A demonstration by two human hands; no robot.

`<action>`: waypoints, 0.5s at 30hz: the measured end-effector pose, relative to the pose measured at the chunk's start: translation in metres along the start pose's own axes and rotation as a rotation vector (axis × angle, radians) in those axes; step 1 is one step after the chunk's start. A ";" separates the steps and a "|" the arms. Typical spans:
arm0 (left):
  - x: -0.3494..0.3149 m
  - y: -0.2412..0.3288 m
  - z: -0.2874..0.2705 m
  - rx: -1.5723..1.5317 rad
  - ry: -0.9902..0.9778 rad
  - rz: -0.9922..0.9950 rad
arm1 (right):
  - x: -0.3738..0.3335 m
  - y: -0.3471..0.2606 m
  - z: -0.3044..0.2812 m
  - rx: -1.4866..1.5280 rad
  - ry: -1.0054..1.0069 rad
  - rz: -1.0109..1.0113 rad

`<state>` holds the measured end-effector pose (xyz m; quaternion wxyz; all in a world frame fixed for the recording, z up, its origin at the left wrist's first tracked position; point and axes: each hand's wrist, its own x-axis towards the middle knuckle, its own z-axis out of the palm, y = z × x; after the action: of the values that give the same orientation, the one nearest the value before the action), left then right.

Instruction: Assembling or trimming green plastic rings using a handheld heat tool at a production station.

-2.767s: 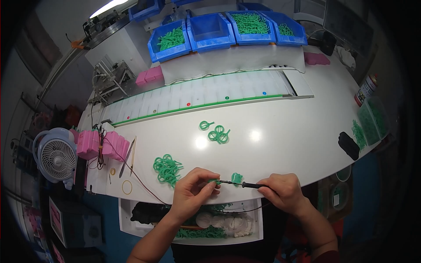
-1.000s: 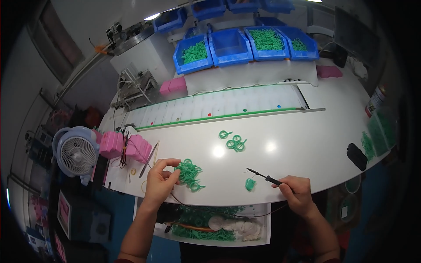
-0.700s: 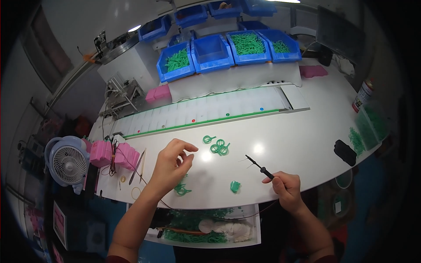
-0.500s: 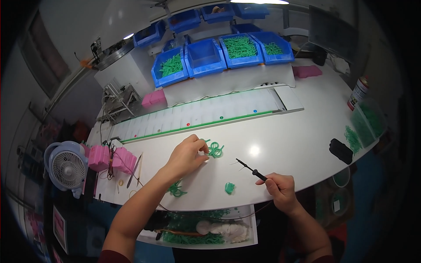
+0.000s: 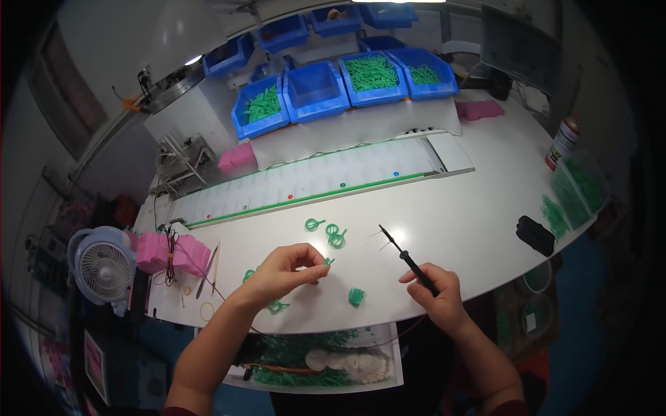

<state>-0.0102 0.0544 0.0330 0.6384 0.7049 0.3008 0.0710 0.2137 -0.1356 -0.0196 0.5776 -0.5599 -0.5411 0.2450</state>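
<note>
My left hand [image 5: 283,274] pinches a small green plastic ring piece [image 5: 329,262] between thumb and fingertips, just above the white table. Most of that piece is hidden by the fingers. In my right hand [image 5: 442,297] is a slim black pen-shaped tool [image 5: 412,267], its thin tip pointing up and left, with fine wires near the tip. Beyond the left hand lie several loose green rings with tails [image 5: 336,237]. More green rings [image 5: 278,306] are partly covered by my left wrist. Between the hands sits a compact green lump [image 5: 356,297].
A long white track with a green edge [image 5: 291,202] crosses the table. Blue bins [image 5: 316,109] stand behind it, some holding green parts. At the left are a fan [image 5: 105,267] and pink blocks [image 5: 191,254]. An open drawer [image 5: 394,353] juts out below; a thin cable crosses it.
My left hand has drawn back toward me from the green rings with one piece in its fingers. The rings there now lie apart. The tool's tip has tilted slightly upward.
</note>
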 end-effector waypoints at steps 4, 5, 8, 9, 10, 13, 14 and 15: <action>-0.023 -0.010 0.030 -0.608 -0.204 -0.155 | 0.012 -0.017 0.019 0.149 -0.131 0.243; -0.026 -0.015 0.035 -0.694 -0.241 -0.175 | 0.016 -0.024 0.025 0.198 -0.177 0.275; -0.023 -0.029 0.045 -0.852 -0.330 -0.206 | 0.024 -0.028 0.034 0.312 -0.249 0.349; -0.022 -0.031 0.047 -0.859 -0.339 -0.206 | 0.026 -0.031 0.035 0.304 -0.246 0.356; -0.022 -0.033 0.048 -0.888 -0.359 -0.199 | 0.027 -0.033 0.037 0.337 -0.276 0.383; -0.021 -0.036 0.052 -0.946 -0.418 -0.186 | 0.027 -0.032 0.037 0.379 -0.324 0.419; -0.020 -0.036 0.053 -0.972 -0.452 -0.181 | 0.027 -0.028 0.036 0.474 -0.332 0.478; -0.021 -0.036 0.055 -0.974 -0.455 -0.182 | 0.027 -0.026 0.036 0.572 -0.340 0.537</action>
<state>-0.0127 -0.0031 -0.0041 0.9436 0.2965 0.1471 -0.0075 0.1805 -0.1046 0.0057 0.5277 -0.4500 -0.3738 0.6158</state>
